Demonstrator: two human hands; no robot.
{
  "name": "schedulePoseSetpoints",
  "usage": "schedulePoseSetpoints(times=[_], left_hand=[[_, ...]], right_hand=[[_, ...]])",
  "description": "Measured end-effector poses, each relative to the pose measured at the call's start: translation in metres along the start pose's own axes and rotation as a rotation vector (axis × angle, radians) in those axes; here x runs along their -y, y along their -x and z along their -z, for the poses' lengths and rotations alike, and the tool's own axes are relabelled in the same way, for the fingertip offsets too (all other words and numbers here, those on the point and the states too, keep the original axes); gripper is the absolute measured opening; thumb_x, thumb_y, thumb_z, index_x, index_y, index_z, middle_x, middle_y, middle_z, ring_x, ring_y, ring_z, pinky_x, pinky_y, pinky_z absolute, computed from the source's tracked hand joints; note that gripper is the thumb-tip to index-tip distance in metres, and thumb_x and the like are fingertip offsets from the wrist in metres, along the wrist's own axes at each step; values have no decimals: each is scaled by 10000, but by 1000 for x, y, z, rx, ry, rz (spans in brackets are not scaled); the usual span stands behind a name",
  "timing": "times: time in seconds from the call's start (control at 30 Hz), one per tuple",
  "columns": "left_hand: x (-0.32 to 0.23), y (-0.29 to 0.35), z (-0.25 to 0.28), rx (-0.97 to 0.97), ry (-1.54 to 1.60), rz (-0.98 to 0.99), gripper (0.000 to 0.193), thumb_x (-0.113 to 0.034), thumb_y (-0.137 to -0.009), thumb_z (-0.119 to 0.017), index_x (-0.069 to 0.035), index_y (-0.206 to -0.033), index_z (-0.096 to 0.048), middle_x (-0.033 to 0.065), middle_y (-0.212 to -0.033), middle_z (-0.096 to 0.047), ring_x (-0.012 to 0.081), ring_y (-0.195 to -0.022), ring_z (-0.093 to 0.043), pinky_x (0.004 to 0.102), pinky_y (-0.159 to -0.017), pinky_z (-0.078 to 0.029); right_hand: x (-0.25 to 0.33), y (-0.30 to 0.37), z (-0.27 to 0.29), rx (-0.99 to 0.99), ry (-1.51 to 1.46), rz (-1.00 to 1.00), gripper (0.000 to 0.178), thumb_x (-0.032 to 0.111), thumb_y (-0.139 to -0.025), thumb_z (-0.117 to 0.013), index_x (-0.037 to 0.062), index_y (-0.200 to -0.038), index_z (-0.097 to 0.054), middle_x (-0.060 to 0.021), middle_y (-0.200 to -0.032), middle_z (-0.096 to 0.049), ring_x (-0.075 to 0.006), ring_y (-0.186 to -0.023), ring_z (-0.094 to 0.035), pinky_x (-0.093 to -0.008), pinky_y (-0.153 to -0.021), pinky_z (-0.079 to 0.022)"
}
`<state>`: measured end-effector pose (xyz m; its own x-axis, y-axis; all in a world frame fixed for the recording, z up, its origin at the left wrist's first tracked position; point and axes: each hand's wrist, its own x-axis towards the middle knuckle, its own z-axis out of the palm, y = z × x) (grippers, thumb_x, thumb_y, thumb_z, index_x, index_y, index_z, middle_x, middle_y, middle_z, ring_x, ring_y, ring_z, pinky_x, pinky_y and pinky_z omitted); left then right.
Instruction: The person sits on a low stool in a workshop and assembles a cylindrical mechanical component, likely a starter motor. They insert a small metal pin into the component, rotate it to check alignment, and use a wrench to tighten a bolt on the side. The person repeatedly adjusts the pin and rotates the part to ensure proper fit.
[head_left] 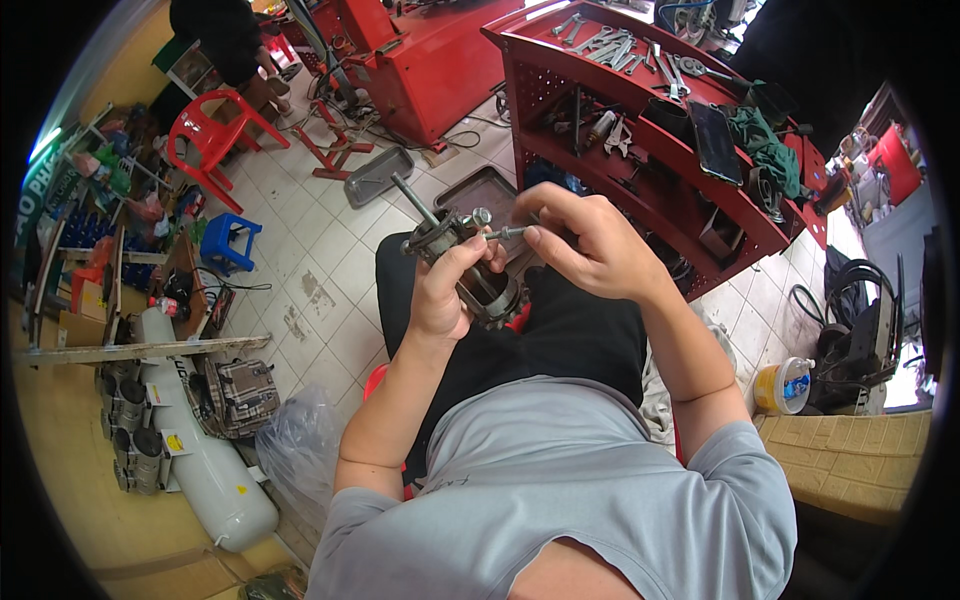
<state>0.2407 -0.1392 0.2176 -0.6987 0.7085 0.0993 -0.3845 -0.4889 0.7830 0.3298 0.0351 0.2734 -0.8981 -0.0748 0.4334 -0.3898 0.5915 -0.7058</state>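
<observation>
Above my lap, my left hand (442, 292) is wrapped round a dark, greasy metal assembly (488, 303) with an open cylindrical body and flanged ends. A long bare shaft (415, 200) sticks out of its upper left end. Between the thumb and fingertips of my right hand (590, 243) is a thin metal bolt (508, 233), lying roughly level. The bolt's left end reaches the tip of my left thumb, beside the upper flange; whether it touches the assembly I cannot tell. A shiny round fitting (481, 216) shows just above the bolt.
A red tool cart (640, 190) stands ahead to the right, with spanners (612, 45) and a phone (715, 140) on top. Metal trays (378, 178) lie on the tiled floor. At left are a red chair (215, 135), a blue stool (230, 243) and a grey tank (210, 470). A person stands far left.
</observation>
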Motion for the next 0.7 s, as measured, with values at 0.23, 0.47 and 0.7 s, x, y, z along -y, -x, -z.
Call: schedulePoseSetpoints(times=[0.23,0.47,0.7], left_hand=[[-1,0,1,9,-8,3,169,-142,-843,-564,-39,-977,-557,32,-756,-514,174,-745,-514,322,-735,-420],[1,0,-1,-20,3,-4,163,-124,-837,-569,-35,-973,-559,39,-753,-524,177,-746,-517,319,-730,-423],[0,-1,-1,-20,-10,-15,160,-110,-832,-579,-34,-973,-563,44,-758,-538,179,-746,-522,309,-714,-431]], right_hand=[[-13,0,1,107,73,62,181,84,-850,-534,29,-1015,-582,-144,-623,-552,-286,-537,-553,-355,-518,-408],[-4,-3,-13,-127,-94,95,140,108,-841,-546,21,-946,-579,-137,-599,-549,-295,-529,-546,-368,-519,-415],[-2,1,-4,-27,11,-18,162,80,-808,-564,28,-957,-600,-121,-634,-572,-280,-571,-587,-354,-537,-444]])
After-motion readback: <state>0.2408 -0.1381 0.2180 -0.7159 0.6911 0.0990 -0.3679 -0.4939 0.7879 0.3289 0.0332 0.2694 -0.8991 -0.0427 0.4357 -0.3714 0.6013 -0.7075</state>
